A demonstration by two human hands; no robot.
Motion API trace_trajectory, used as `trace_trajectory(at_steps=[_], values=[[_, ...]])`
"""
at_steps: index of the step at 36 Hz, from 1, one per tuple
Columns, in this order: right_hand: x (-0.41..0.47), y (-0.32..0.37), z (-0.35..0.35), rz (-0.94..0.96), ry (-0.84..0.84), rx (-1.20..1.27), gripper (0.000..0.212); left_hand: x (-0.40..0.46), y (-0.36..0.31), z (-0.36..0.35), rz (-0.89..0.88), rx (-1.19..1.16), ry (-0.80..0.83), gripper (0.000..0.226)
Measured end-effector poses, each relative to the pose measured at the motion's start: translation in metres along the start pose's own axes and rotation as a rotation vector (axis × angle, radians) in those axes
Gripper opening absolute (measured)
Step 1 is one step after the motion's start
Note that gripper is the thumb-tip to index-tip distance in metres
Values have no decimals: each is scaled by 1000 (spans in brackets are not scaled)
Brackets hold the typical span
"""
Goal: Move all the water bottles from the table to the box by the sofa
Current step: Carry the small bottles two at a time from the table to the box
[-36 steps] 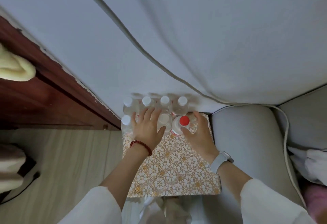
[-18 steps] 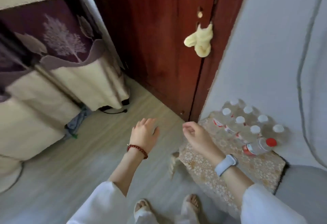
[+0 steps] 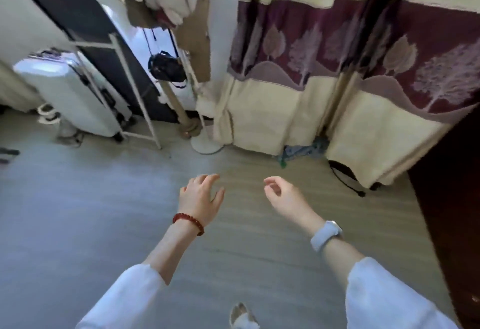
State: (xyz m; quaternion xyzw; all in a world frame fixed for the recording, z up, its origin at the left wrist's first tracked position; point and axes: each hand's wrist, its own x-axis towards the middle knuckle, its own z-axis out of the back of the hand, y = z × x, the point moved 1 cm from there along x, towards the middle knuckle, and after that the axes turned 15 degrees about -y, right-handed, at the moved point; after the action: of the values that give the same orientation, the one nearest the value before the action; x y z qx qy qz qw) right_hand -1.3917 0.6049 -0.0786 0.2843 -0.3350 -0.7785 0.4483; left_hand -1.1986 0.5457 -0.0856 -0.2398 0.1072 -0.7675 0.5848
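Left hand (image 3: 201, 197), right hand (image 3: 284, 196) empty; room blurred

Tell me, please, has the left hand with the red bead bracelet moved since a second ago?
Yes. The left hand with the red bead bracelet has left the bottles and box, now out of view, and hangs empty over the pale wood-look floor, facing the maroon-banded cream curtain.

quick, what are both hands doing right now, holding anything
Left hand: open, fingers spread, holding nothing, out over the floor.
Right hand: open, fingers loosely curled, holding nothing.
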Motion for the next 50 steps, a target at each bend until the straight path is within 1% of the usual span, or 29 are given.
trace_trajectory(at_steps=[1, 3, 7, 9, 13, 22, 25, 30, 38, 46, 50], values=[[7, 21, -22, 39, 46, -22, 27, 6, 26, 14, 56, 0, -15, 44], [20, 58, -64, 121, 137, -74, 29, 16, 74, 39, 164, 0, -54, 42], [55, 125, -138, 262, 285, -160, 32, 37, 156, 77, 331, 38, -158, 43], [75, 156, -174, 329, 334, -195, 32, 49, 193, 90, 394, 51, -196, 38], [121, 221, -251, 457, 425, -228, 33, 83, 262, 114, 489, 100, -277, 37], [220, 379, -408, 642, 579, -220, 33, 204, 405, 185, 715, 144, -427, 36], [243, 435, -457, 703, 611, -214, 34, 239, 449, 214, 757, 151, -491, 35], [260, 513, -546, 797, 697, -229, 34, 268, 530, 252, 863, 179, -567, 34], [278, 651, -723, 908, 777, -206, 33, 313, 713, 325, 1005, 165, -698, 31], [287, 827, -881, 946, 792, -176, 34, 390, 895, 435, 992, 126, -806, 29], [294, 892, -947, 957, 798, -166, 34, 426, 970, 475, 985, 126, -801, 29]])
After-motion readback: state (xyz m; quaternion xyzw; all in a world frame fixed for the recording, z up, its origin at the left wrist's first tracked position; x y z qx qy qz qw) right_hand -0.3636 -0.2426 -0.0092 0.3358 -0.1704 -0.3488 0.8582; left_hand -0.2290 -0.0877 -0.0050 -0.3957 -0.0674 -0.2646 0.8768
